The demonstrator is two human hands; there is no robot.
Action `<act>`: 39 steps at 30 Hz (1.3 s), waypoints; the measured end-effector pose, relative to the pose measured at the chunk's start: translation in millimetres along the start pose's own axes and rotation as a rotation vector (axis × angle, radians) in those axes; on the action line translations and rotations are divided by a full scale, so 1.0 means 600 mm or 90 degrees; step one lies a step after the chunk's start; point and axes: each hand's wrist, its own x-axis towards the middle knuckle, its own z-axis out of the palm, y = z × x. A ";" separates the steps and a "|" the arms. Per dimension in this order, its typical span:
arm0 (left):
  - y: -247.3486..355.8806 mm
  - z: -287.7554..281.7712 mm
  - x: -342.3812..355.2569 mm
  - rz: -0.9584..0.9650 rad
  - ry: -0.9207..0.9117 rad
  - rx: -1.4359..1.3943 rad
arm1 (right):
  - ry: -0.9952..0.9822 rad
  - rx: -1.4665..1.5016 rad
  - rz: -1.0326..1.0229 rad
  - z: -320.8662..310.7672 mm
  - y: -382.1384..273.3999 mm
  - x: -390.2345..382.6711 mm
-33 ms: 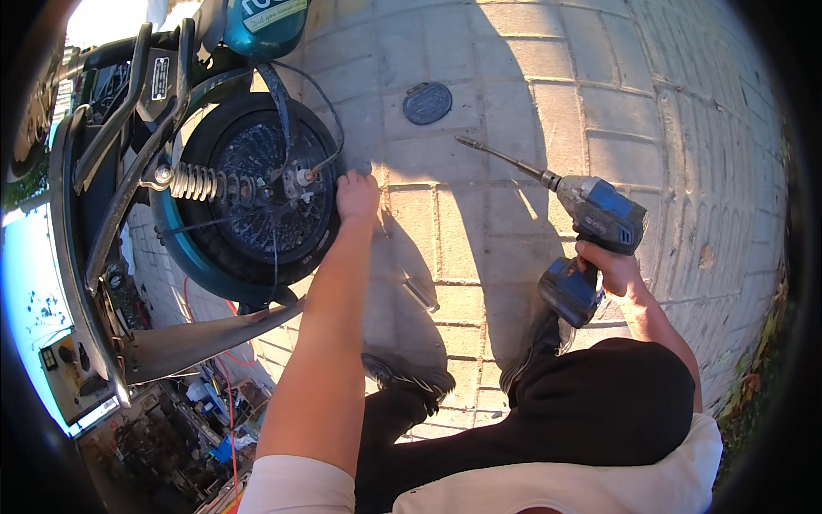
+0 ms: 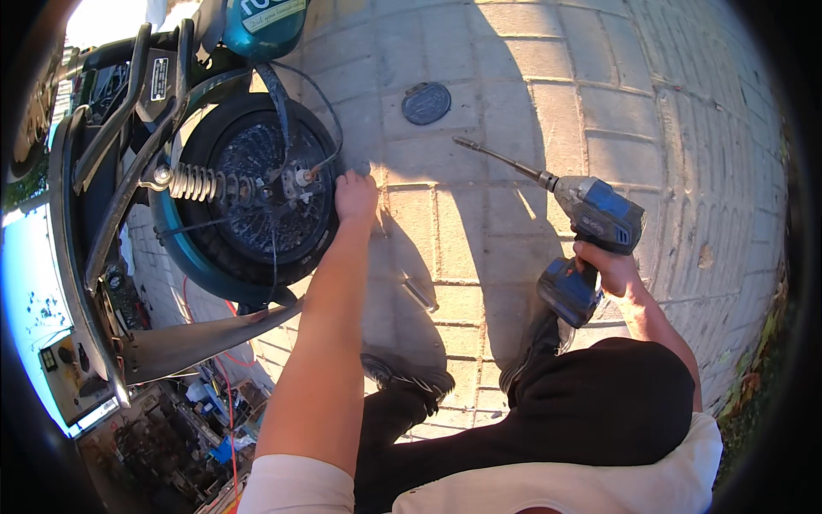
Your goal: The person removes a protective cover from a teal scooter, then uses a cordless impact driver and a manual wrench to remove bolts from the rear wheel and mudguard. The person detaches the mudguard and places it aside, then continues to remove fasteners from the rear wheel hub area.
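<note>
Left hand (image 2: 355,195) at the scooter's rear wheel (image 2: 257,193) – fingers pinched on a small part by the hub. Right hand (image 2: 610,267) wraps the blue cordless driver (image 2: 591,231), held above the paving (image 2: 514,77).

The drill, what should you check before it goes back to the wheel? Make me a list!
1. Right hand grips the drill firmly: ok.
2. Long bit seated in the drill: ok, it sticks out straight.
3. Bit aimed at the wheel: not ok, it hangs over the paving.
4. Left hand clear of the bit: ok, it rests at the wheel's edge.
5. Scooter steady: cannot tell.
6. Loose metal piece on the paving out of the way: ok.
</note>
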 end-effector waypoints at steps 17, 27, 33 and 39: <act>0.078 -0.170 0.135 -0.361 0.197 -1.075 | 0.011 0.053 -0.040 0.029 0.000 0.055; 0.147 -0.156 0.000 -0.406 -0.044 -1.424 | 0.031 0.354 0.108 0.003 0.018 0.045; 0.137 -0.216 -0.086 -0.410 -0.063 -1.702 | -0.081 0.292 0.072 0.004 0.005 0.014; 0.089 -0.272 -0.146 -0.329 0.166 -1.878 | -0.227 0.097 0.058 0.070 -0.007 0.000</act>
